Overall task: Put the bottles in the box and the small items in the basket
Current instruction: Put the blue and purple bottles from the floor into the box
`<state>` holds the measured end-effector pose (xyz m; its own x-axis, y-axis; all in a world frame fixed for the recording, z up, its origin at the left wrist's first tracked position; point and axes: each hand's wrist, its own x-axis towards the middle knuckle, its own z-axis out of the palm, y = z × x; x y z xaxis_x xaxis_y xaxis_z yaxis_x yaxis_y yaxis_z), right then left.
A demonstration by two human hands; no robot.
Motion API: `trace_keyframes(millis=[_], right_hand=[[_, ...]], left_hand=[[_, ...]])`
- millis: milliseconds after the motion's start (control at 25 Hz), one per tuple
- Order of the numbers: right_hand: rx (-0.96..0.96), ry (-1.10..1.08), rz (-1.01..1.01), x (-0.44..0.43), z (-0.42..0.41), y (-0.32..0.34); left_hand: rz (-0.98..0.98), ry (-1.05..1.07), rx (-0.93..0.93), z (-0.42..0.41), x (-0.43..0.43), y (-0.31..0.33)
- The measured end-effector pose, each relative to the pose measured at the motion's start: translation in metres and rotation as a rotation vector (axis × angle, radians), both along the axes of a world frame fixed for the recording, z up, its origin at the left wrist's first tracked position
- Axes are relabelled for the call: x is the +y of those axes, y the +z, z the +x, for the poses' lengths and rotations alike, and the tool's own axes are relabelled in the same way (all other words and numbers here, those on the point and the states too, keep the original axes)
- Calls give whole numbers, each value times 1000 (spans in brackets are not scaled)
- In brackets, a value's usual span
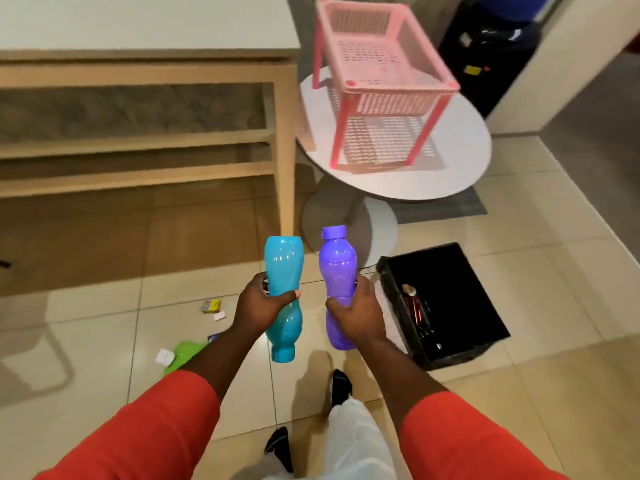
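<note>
Left hand [258, 306] grips the teal bottle [284, 265] round its waist, cap pointing down. Right hand [356, 313] grips the purple bottle [337, 261] at its waist, cap up. Both bottles are in the air, side by side, not touching, above the floor [519, 375].

Black box [460, 355] stands open on the floor just right of the right hand. Dark contents with an orange glint inside; identity not discernible.

Pink basket [388, 98] on legs sits on the round white tabletop [464, 157], well apart from the hands.

Floor, left side: small yellow packet [211, 305], white scrap [165, 356], green object [185, 353] partly hidden by the left forearm.
</note>
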<state>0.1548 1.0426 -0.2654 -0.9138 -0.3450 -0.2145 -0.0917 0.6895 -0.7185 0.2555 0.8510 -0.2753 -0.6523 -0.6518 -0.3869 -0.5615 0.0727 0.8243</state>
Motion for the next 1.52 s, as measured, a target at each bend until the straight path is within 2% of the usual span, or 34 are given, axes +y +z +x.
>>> trace_keyframes(millis=[320, 520, 800, 1000, 1200, 1520], right_hand=[[81, -217, 13, 118, -38, 12], [11, -312, -53, 201, -83, -13], [-98, -405, -47, 292, -156, -65], [-189, -482, -28, 313, -203, -123], [-221, -511, -26, 315, -254, -211], [-252, -554, 175, 317, -293, -363]], left_hand=[[13, -275, -16, -87, 104, 18], [32, -392, -72, -156, 182, 0], [46, -456, -170, -258, 277, -42], [18, -530, -251, -320, 315, -97], [-40, -585, -317, -381, 327, -187], [-159, -659, -410, -429, 345, -332]])
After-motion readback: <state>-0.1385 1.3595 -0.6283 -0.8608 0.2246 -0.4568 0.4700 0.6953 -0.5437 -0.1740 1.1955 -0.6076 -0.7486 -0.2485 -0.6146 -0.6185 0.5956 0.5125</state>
